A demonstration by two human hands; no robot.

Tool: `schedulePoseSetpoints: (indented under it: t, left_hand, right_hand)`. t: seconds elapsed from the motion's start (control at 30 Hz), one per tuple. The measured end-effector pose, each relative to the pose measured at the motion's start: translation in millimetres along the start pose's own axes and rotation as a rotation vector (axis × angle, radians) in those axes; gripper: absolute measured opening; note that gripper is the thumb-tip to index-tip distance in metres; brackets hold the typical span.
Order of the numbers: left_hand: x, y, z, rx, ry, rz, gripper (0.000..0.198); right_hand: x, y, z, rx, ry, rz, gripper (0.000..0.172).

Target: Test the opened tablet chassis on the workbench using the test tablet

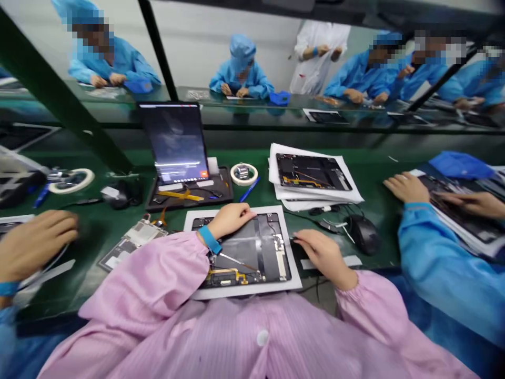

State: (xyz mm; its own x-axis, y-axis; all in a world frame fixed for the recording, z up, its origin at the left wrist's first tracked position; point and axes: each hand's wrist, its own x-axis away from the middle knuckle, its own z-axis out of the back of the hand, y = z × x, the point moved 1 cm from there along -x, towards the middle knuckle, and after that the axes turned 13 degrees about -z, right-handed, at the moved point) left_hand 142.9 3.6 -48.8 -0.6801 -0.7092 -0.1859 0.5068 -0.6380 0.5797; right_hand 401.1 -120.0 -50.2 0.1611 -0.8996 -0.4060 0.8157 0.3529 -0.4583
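An opened tablet (pixel 240 252) lies in front of me on a white foam sheet (pixel 294 273), its dark batteries, gold flex cables and boards exposed. My left hand (pixel 231 220), with a blue band at the wrist, is over the tablet's upper part. Its fingers are bent together, and whatever may be between them is hidden. Just off the tablet's right edge, my right hand (pixel 325 255) has thumb and fingertips pinched on a small dark thing too small to name. A pale strip (pixel 351 261) lies beneath that hand.
A lit tablet screen (pixel 179 145) leans upright behind a dark tray (pixel 221 189). Nearby are a tape roll (pixel 255 173), blue pen (pixel 249 190), stacked tablet (pixel 311 172), mouse (pixel 363 234) and metal-plated part (pixel 134 239). Co-workers' hands (pixel 408 188) work at both sides.
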Motion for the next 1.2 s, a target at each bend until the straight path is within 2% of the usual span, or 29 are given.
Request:
schedulePoseSetpoints:
  t: [0.13,0.3,0.53,0.77,1.03,1.13,1.2]
  left_hand:
    - [0,-1,0.7,0.0,-0.03,0.01,0.036]
    - [1,1,1.6,-0.004,-0.039,0.024,0.036]
    - [0,3,-1.0,0.039,-0.053,0.02,0.034]
    - [-2,3,-4.9,0.067,-0.054,0.037,0.035]
    - [-2,2,-6.9,0.067,-0.011,0.023,0.035]
    - [2,13,1.2,0.033,0.055,-0.044,0.03]
    - [5,20,17.5,0.008,0.109,-0.128,0.024]
  right_hand:
    - [-2,-5,3,0.07,-0.076,0.079,0.024]
    - [-2,-6,3,0.168,-0.082,0.103,0.023]
    - [0,-12,-2,0.208,-0.055,0.075,0.02]
    - [4,-14,-8,0.15,-0.029,0.07,0.021]
    - [7,-13,-13,0.072,-0.077,-0.066,0.02]
    - [7,-13,-12,0.059,-0.076,-0.054,0.021]
    - [5,-9,-13,0.049,-0.051,-0.028,0.022]
